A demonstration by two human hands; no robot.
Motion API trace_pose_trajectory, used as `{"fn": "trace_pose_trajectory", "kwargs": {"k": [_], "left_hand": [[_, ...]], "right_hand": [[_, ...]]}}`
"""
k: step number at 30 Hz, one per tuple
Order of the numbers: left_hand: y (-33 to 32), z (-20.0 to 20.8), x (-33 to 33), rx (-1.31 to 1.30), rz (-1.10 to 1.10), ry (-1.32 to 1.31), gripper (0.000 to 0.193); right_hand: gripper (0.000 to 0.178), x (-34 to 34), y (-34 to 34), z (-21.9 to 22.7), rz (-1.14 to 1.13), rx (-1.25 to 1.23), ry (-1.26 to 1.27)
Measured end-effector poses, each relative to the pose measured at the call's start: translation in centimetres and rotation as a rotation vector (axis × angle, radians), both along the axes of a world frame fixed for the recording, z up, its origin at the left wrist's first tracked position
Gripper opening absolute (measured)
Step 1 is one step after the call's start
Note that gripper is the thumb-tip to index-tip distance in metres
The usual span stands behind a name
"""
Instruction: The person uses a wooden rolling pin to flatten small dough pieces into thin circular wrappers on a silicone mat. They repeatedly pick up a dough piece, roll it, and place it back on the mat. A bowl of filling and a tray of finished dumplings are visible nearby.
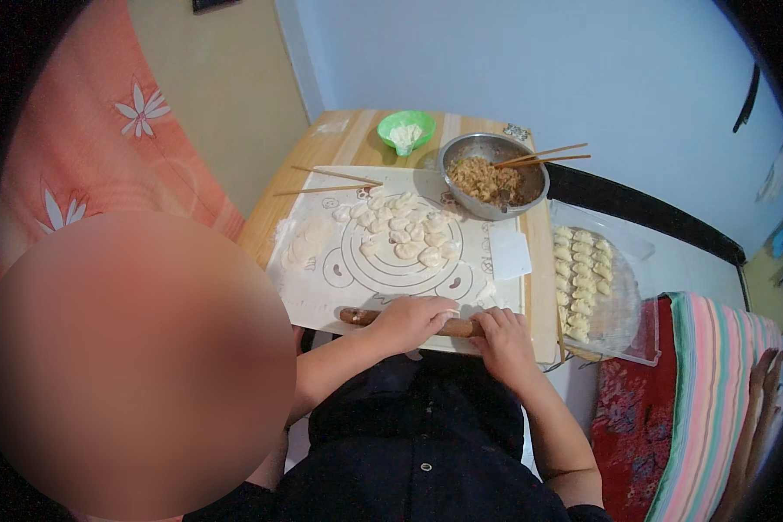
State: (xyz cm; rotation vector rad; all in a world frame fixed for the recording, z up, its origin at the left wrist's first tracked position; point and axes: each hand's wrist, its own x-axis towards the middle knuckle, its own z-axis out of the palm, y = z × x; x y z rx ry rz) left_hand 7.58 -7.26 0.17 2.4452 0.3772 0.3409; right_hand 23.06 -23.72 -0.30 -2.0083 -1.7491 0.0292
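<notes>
My right hand (501, 339) clamped the rolling pin (458, 327) at right; my left hand (411, 323) crossed mid-pin, fingertips part-hidden, their grip uncertain.

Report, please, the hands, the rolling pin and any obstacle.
Right hand on rolling pin, right end. Left hand over it, grip unclear. Dough pieces ahead on mat, clustered apart from the pin.

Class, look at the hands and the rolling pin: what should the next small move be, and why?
Probably a short, gentle roll of the rolling pin by the right hand: that hand lies over its right end, the left hand is also at the pin, and many small dough pieces lie on the mat just beyond.
</notes>
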Motion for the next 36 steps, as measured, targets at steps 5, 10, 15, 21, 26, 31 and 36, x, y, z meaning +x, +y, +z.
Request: {"fn": "trace_pose_trajectory", "kwargs": {"k": [5,10,15,21,26,31,36], "left_hand": [[1.7,-0.1,1.3,-0.172,0.119,0.137,0.025],[4.1,0.5,4.4,-0.504,0.198,0.052,0.025],[1.1,0.6,8.1,-0.050,-0.031,-0.023,0.021],[4.4,-3.2,2.9,0.416,-0.521,-0.015,0.022],[5.9,-1.0,-3.7,0.340,-0.467,0.088,0.030],[7.2,1.3,-8.3,0.231,0.036,0.002,0.033],[3.4,1.6,-9.8,0.166,0.337,0.077,0.043]], "right_hand": [[0.037,-0.8,-0.7,1.6,0.008,0.077,-0.076],[0.038,-0.7,-3.8,3.4,0.035,0.073,-0.089],[0.039,-0.5,-5.7,3.5,0.042,0.020,-0.017],[0.038,0.2,-6.5,2.8,0.039,-0.028,0.014],[0.037,0.0,-4.2,2.5,0.072,-0.051,0.071],[0.036,0.0,-1.4,2.4,0.137,0.006,0.022],[0.034,0.4,4.5,1.6,0.208,-0.055,0.018]]}}
